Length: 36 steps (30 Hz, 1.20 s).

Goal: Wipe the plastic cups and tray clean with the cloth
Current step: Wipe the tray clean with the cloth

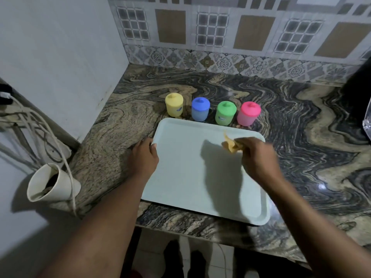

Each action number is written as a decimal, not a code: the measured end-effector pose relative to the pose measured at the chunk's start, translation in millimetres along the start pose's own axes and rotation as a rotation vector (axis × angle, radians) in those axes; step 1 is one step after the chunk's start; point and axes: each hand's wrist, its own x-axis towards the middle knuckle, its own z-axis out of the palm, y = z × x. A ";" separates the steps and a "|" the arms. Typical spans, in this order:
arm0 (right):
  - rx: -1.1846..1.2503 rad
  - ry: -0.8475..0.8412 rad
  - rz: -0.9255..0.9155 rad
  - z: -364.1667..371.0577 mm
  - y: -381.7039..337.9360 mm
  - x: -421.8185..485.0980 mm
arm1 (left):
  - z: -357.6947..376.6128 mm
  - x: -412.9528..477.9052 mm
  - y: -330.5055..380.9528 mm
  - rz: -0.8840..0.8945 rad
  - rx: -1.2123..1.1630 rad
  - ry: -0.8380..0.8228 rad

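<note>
Left hand [143, 155] palm-down; right hand [259, 156] fingers [245, 143] pinched.

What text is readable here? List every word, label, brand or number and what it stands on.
Yellow cup: small sticker, too blurred to read.
Green cup: small sticker, too blurred to read.
Blue cup, pink cup, tray, cloth: no text shows.

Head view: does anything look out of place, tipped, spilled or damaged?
A beige cup lies tipped on its side at the left edge of the counter, a white cord draped across it. The yellow cup, blue cup, green cup and pink cup stand upright behind the tray; no spill shows.
</note>
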 end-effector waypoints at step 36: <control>-0.362 -0.060 -0.070 28.1 78.2 -121.4 | 54.6 -78.2 116.0 0.312 0.346 -0.309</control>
